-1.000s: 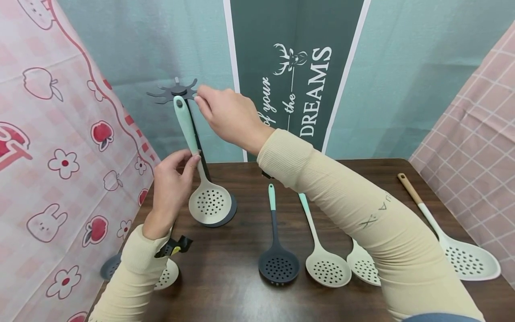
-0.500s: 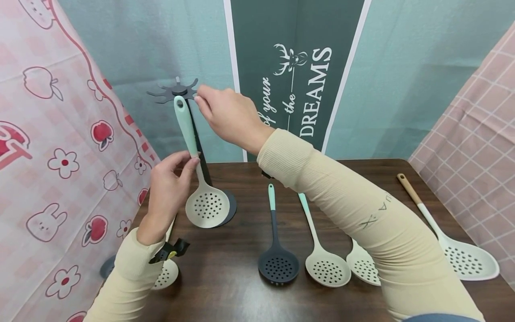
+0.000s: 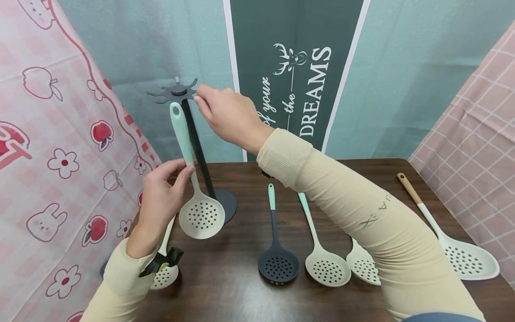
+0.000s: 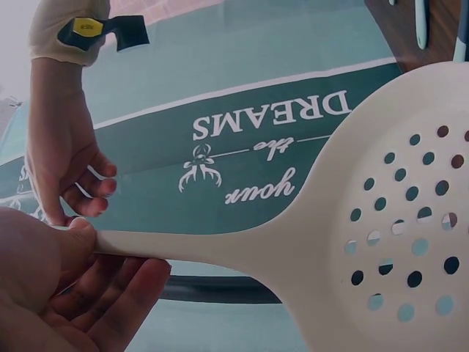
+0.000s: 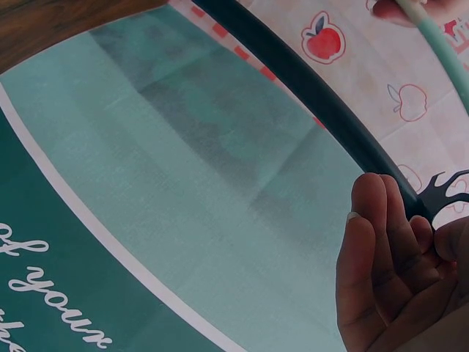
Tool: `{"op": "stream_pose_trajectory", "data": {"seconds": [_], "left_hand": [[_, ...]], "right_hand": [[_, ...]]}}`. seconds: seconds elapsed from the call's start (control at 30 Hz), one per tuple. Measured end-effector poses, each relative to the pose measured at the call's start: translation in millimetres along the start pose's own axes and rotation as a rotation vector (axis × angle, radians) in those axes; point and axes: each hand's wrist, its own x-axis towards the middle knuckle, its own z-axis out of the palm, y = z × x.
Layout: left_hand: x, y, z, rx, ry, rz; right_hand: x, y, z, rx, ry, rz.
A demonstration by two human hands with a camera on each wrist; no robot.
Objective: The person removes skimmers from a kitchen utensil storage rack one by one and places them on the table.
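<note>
My left hand [image 3: 158,194] pinches a cream skimmer [image 3: 195,185] between thumb and fingers, just below its mint handle. The skimmer is nearly upright, with its perforated bowl down and the handle's hole up. Behind it stands a dark utensil rack [image 3: 200,152], a leaning post with a round base and a crown of hooks. My right hand [image 3: 231,116] holds one hook of that crown; its fingertips partly hide the hook. In the right wrist view, curled fingers of the right hand [image 5: 396,271] are at the top of the post. The left wrist view shows the skimmer's neck [image 4: 220,249] under the thumb.
On the brown table [image 3: 225,277] lie a dark skimmer [image 3: 278,268], a cream skimmer [image 3: 327,270], another cream one [image 3: 364,266] partly under my right sleeve, and a wooden-handled slotted turner [image 3: 468,261]. Behind my left wrist lies one more cream skimmer [image 3: 165,278].
My left hand has moved down and left with the skimmer, so its bowl uncovers more of the rack's base and post. The right hand stays at the hook.
</note>
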Motion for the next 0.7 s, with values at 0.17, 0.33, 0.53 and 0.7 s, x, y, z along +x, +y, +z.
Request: {"op": "stream_pose_trajectory", "data": {"seconds": [0.17, 0.33, 0.53, 0.7], "left_hand": [[-9.5, 2.7, -8.1, -0.038, -0.031, -0.077], [-13.4, 2.2, -16.7, -0.077, -0.066, -0.131], [-15.7, -7.2, -23.1, 0.012, -0.089, -0.099], [-15.3, -19.2, -26.8, 0.022, -0.114, -0.093]], "right_hand": [[1, -1, 0, -0.013, -0.003, 0.007], [0, -1, -1, -0.01, -0.004, 0.01], [-1, -1, 0, 0.003, -0.013, 0.008], [-1, -2, -1, 0.001, -0.009, 0.012]]}}
